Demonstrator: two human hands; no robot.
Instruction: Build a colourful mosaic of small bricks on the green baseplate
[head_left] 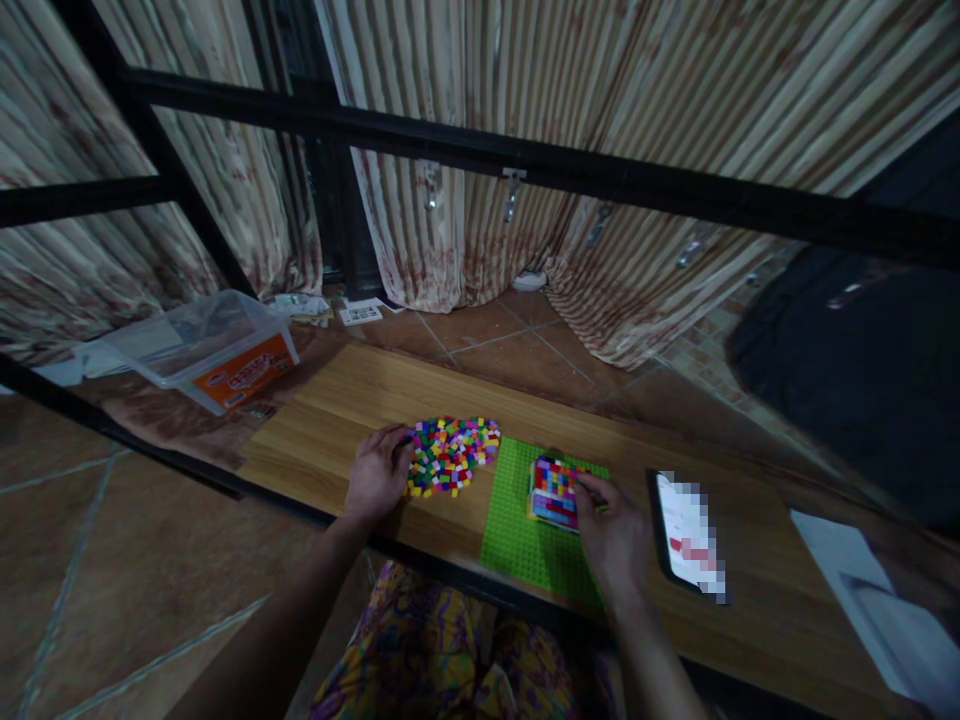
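Striped curtains point(465, 220) hang across the far side of a dim room above a tiled floor point(517, 325), and a wooden tabletop point(360, 395) runs from ten o'clock to four o'clock, taking straight ahead as twelve. On it lies a green baseplate point(517, 520), bearing a multicoloured brick-built block point(553, 490), roughly square from above, so no clear long axis shows. Measured from that block, the heap of loose bricks point(452, 457) lies between nine and ten o'clock, off the plate; a phone point(686, 535) lies between three and four, and a clear box point(232, 375) sits well apart toward ten.

Nearer the block is the right hand point(615, 535), reaching in from four o'clock, thumb and index nearly together at its three o'clock edge; whether a brick sits between them I cannot tell. Nearer the heap is the left hand point(379, 475), fingers curled at its nine o'clock edge, loose bricks at three o'clock from the fingertips; their gap and any hold on a brick cannot be made out.
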